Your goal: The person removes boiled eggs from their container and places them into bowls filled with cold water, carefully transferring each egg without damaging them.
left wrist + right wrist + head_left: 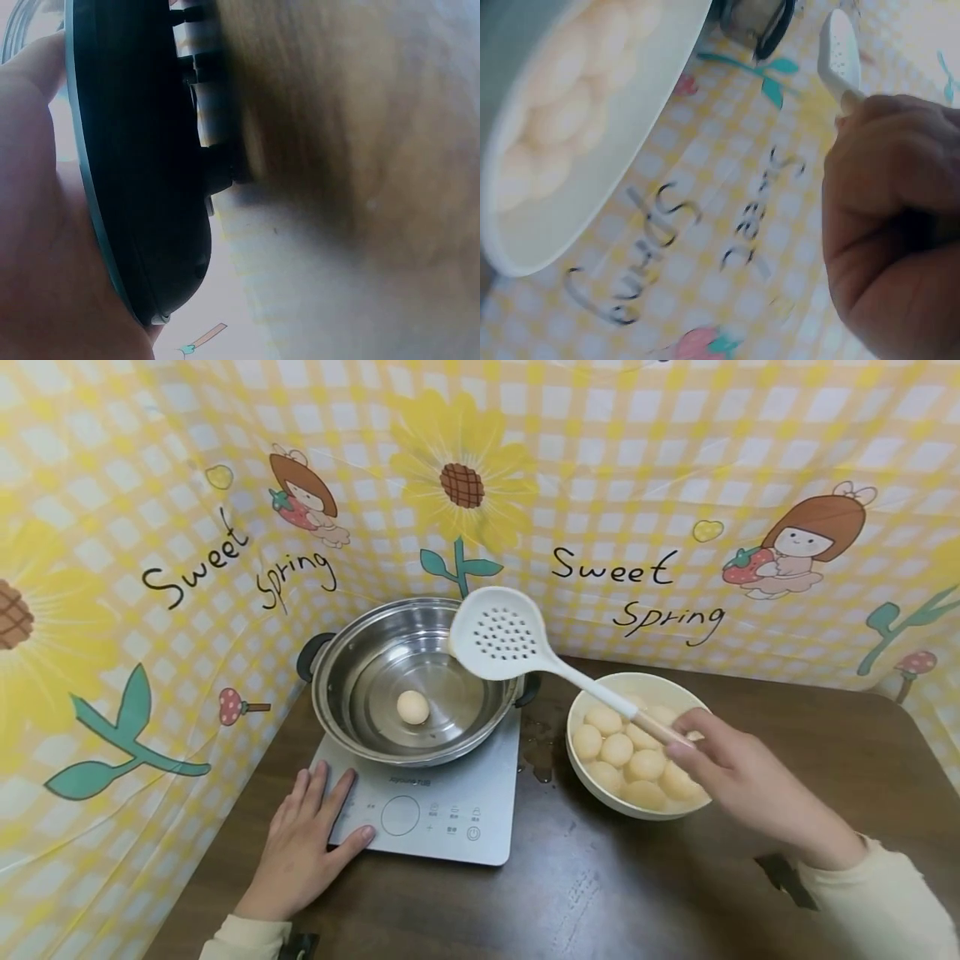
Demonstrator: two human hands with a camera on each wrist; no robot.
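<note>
My right hand (pixel 735 768) grips the wooden handle of a white slotted spoon (pixel 498 633). The perforated head is raised over the right side of a steel pot (pixel 375 752) and carries nothing. One pale egg (pixel 412 707) lies on the pot's bottom. Under my right hand stands a cream bowl (pixel 637 817) full of pale eggs (pixel 617 750). My left hand (pixel 300 852) rests with spread fingers on the left front corner of a white induction cooker (pixel 480 847). In the left wrist view, the cooker's dark underside (pixel 135 165) shows beside that hand.
The pot stands on the cooker and has black side handles (pixel 313 657). Small water puddles (pixel 538 760) lie on the brown table (pixel 570 893) between cooker and bowl. A yellow checked cloth (pixel 600 468) with printed flowers hangs behind and at the left.
</note>
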